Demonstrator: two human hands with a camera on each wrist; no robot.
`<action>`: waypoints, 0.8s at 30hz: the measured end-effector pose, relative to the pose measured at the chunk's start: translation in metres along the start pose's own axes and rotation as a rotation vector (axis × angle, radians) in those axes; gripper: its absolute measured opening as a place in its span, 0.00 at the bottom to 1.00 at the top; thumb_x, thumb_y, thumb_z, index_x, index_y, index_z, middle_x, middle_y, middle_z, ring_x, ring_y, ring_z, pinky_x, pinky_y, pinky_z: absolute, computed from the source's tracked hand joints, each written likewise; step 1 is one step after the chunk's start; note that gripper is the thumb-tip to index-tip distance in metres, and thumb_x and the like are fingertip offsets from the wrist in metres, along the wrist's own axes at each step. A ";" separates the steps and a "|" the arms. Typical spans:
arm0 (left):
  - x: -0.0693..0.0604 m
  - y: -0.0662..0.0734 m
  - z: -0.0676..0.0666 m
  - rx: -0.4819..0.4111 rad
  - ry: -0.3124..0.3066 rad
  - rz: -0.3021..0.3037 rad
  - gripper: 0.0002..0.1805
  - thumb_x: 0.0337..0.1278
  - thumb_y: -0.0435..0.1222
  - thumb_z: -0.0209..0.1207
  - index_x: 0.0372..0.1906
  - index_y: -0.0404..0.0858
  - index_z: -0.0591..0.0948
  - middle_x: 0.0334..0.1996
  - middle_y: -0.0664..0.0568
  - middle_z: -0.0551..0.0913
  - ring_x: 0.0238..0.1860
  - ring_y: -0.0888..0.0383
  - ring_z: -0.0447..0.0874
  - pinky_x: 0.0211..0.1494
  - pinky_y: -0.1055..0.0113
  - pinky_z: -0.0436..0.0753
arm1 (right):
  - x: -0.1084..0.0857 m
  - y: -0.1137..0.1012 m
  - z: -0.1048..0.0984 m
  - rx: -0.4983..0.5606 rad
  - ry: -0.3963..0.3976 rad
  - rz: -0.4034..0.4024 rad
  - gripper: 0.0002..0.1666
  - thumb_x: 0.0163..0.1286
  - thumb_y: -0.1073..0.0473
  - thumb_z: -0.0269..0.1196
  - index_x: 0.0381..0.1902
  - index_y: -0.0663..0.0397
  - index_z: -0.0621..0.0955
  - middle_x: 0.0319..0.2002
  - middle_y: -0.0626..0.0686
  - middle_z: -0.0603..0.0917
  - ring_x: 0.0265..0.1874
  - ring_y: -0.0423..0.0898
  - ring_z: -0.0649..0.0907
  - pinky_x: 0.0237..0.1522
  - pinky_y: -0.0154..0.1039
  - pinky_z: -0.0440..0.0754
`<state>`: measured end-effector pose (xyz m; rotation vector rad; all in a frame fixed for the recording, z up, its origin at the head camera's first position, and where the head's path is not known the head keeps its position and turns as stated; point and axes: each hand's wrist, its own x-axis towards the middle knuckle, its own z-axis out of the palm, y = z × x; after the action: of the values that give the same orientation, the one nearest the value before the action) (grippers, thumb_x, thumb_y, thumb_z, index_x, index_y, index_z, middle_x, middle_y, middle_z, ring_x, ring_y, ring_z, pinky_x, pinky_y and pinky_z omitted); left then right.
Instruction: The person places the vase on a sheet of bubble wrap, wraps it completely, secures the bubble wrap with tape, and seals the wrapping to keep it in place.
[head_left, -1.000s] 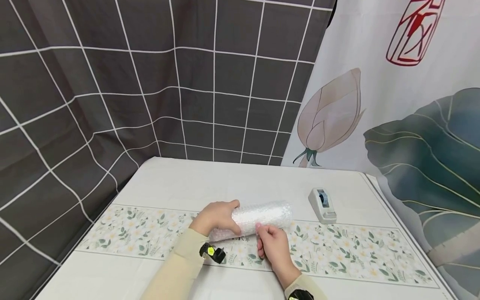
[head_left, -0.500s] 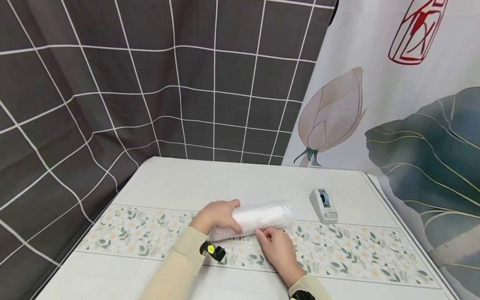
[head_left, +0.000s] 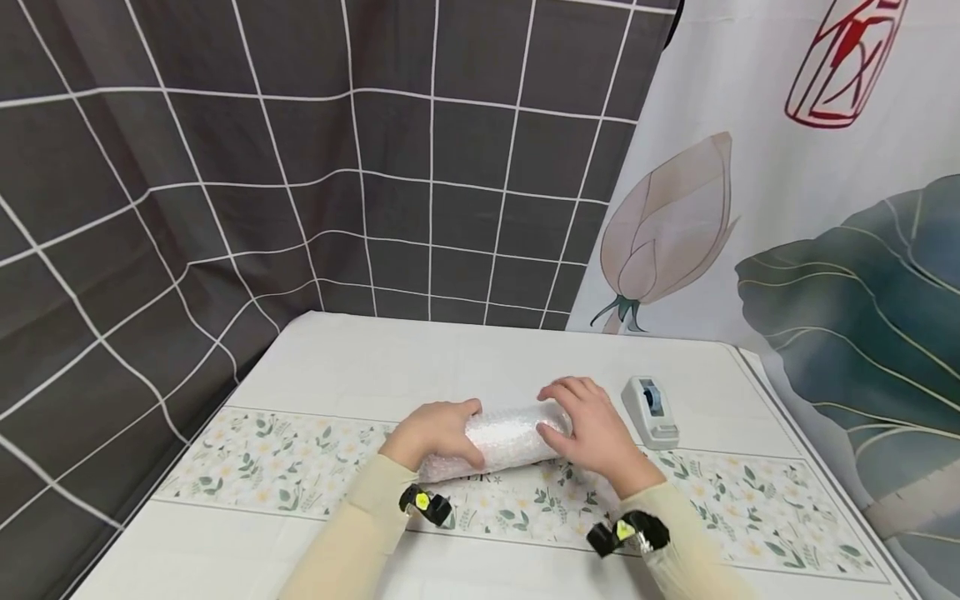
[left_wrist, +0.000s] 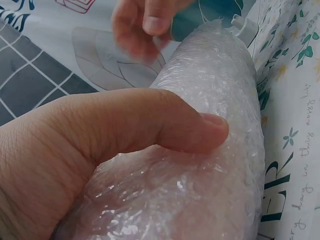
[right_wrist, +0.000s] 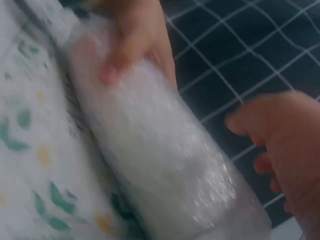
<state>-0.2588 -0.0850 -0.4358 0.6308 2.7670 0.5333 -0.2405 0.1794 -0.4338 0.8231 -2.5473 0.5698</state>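
Note:
A cylinder wrapped in bubble wrap [head_left: 506, 440] lies on its side on the table; what is inside cannot be made out. My left hand [head_left: 433, 435] grips its left end, and the thumb shows across the wrap in the left wrist view. At the other end, my right hand [head_left: 594, 427] hovers with thumb and fingers spread apart. The right wrist view, somewhat blurred, shows a gap between that right hand [right_wrist: 292, 135] and the bubble-wrapped cylinder [right_wrist: 155, 135].
Right of the cylinder stands a white tape dispenser [head_left: 651, 412] with a blue core. The white tablecloth [head_left: 375, 362] has a floral band [head_left: 255, 454] across it. A dark grid curtain [head_left: 390, 208] and a white lotus-print curtain [head_left: 667, 225] hang behind and beside the table.
My right hand has left the cylinder's near lower side, moved right and farther from me, and spread its fingers by the right end. My left hand keeps its grip in place.

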 end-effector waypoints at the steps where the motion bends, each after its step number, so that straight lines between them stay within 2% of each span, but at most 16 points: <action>1: 0.000 0.000 0.000 0.000 0.000 0.000 0.38 0.28 0.54 0.73 0.54 0.48 0.77 0.40 0.55 0.85 0.36 0.56 0.81 0.44 0.57 0.81 | 0.003 0.006 0.001 0.015 -0.038 -0.042 0.24 0.59 0.50 0.70 0.53 0.48 0.81 0.53 0.53 0.82 0.56 0.55 0.78 0.60 0.57 0.73; 2: 0.000 0.001 -0.001 0.001 0.000 0.000 0.38 0.28 0.54 0.73 0.53 0.48 0.76 0.39 0.56 0.84 0.36 0.56 0.81 0.43 0.57 0.81 | 0.006 0.012 0.001 0.035 -0.085 -0.068 0.29 0.58 0.50 0.70 0.58 0.48 0.80 0.59 0.55 0.80 0.61 0.57 0.76 0.64 0.60 0.69; 4: 0.000 0.001 -0.001 0.004 0.002 0.001 0.37 0.28 0.54 0.73 0.52 0.49 0.76 0.38 0.56 0.84 0.35 0.57 0.80 0.42 0.58 0.81 | 0.009 0.020 0.003 0.095 -0.183 -0.069 0.35 0.57 0.50 0.70 0.63 0.47 0.77 0.64 0.56 0.78 0.66 0.59 0.73 0.68 0.62 0.66; 7: 0.000 0.001 0.000 0.006 0.006 0.003 0.37 0.27 0.55 0.73 0.51 0.49 0.76 0.37 0.57 0.83 0.33 0.58 0.79 0.40 0.59 0.80 | 0.010 0.026 0.008 0.161 -0.291 -0.020 0.36 0.58 0.49 0.69 0.66 0.47 0.76 0.64 0.55 0.78 0.65 0.58 0.75 0.66 0.61 0.70; 9: 0.000 0.001 0.000 0.008 0.007 0.003 0.36 0.28 0.55 0.73 0.51 0.49 0.76 0.36 0.58 0.83 0.32 0.58 0.79 0.40 0.59 0.80 | 0.009 0.029 0.010 0.208 -0.325 0.006 0.35 0.60 0.47 0.69 0.65 0.47 0.77 0.62 0.53 0.80 0.62 0.56 0.77 0.63 0.59 0.73; 13: -0.001 0.001 0.001 0.013 0.015 0.002 0.36 0.28 0.56 0.73 0.50 0.49 0.76 0.34 0.58 0.83 0.31 0.58 0.79 0.38 0.59 0.80 | 0.006 0.035 0.017 0.302 -0.316 0.015 0.32 0.63 0.46 0.70 0.63 0.48 0.79 0.60 0.51 0.81 0.59 0.54 0.78 0.61 0.60 0.74; 19: -0.003 0.001 0.002 0.021 0.028 0.001 0.37 0.28 0.56 0.73 0.51 0.48 0.76 0.34 0.58 0.83 0.31 0.58 0.79 0.38 0.59 0.80 | 0.000 0.039 0.024 0.415 -0.286 0.035 0.31 0.63 0.49 0.72 0.63 0.49 0.78 0.61 0.51 0.80 0.61 0.55 0.76 0.63 0.61 0.71; 24: -0.005 0.000 0.006 0.039 0.062 0.006 0.42 0.28 0.58 0.73 0.57 0.49 0.75 0.41 0.57 0.85 0.36 0.58 0.81 0.43 0.58 0.81 | -0.003 0.038 0.023 0.449 -0.270 0.058 0.31 0.62 0.52 0.72 0.63 0.50 0.78 0.62 0.54 0.79 0.61 0.57 0.76 0.63 0.62 0.71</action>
<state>-0.2524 -0.0853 -0.4404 0.6419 2.8412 0.5099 -0.2674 0.1980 -0.4643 1.0364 -2.7319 1.1486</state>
